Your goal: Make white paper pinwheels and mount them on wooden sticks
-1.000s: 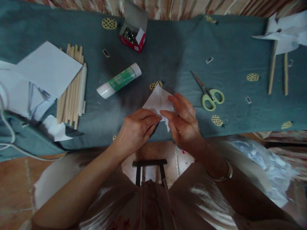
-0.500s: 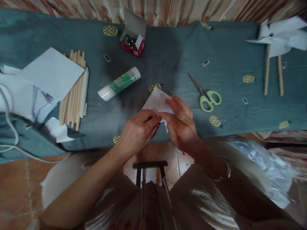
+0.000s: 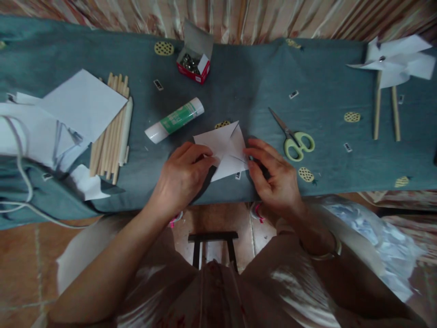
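Note:
A white square of paper (image 3: 221, 148) with slits running in from its corners lies opened out near the front edge of the cloth-covered table. My left hand (image 3: 186, 171) pinches its left side between thumb and fingers. At the right edge, the thumb and fingers of my right hand (image 3: 273, 175) hold the paper. A green and white glue stick (image 3: 177, 119) lies behind my left hand. Green-handled scissors (image 3: 295, 139) rest to the right of the paper, tips pointing back and left.
Wooden sticks (image 3: 111, 132) and white sheets (image 3: 83, 105) lie at the left, with a white cable (image 3: 22, 171). An open red box (image 3: 194, 66) of metal pieces stands at the back. White pinwheels (image 3: 398, 61) on sticks lie at the far right.
The paper, bunched between both hands before, is now spread flatter with its slits showing. My hands have moved apart to its two sides. The view has shifted slightly.

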The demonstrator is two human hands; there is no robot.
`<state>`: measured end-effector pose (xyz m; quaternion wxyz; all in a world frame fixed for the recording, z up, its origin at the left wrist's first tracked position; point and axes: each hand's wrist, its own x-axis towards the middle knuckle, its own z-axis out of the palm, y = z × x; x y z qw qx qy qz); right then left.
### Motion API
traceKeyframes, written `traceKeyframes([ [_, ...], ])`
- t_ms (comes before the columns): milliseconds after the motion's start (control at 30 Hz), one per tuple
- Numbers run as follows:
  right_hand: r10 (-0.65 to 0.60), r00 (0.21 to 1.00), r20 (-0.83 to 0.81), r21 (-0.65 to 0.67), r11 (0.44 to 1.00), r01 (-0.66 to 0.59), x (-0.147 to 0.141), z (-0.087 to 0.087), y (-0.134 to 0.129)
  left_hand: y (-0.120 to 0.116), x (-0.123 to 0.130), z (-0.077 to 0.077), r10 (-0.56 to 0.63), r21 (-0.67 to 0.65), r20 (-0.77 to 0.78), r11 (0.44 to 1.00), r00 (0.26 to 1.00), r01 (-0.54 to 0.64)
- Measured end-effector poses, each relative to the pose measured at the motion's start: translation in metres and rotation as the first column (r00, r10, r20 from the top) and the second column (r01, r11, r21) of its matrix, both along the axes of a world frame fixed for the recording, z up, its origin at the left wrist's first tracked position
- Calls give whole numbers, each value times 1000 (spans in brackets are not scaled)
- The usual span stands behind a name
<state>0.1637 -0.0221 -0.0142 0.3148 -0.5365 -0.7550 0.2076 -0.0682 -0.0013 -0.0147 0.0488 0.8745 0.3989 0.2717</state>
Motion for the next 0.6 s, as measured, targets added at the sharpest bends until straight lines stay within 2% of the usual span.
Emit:
traceKeyframes([
  [200,-7,1000,1,6,1000,7,-2,0,-1,-3,-2,-2,-12,-8,37,1000,999,12],
  [433,-2,999,37,43,999,0,-5,-2,-2,-4,-3,-2,64,-163,102,986,993,-47],
  [600,78,994,82,111,990,-87,-4,-7,-2,-3,-8,2,91,-289,128,956,988,-50],
])
